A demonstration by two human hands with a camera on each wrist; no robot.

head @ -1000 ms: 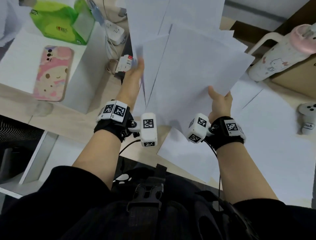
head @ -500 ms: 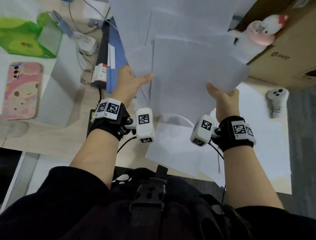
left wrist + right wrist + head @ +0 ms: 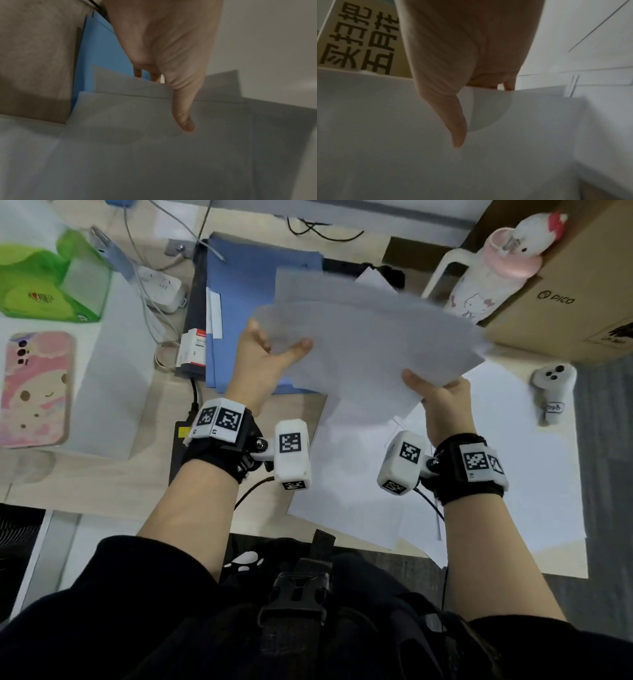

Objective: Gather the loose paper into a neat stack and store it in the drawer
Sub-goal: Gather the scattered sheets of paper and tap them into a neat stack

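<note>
I hold the fanned bundle of white paper sheets [image 3: 370,337] in the air between my hands, left hand [image 3: 260,361] pinching its left edge, right hand [image 3: 442,402] its near corner, so I can square the uneven edges. More loose white sheets [image 3: 534,474] lie on the counter [image 3: 85,487] under my right hand.

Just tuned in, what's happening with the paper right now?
A person holds a fanned, uneven bunch of sheets above the desk. The left hand pinches its left edge and the right hand pinches its near right corner, thumbs on top. The edges are not squared yet. More loose sheets lie on the desk under the right arm. No drawer is in view.
</note>
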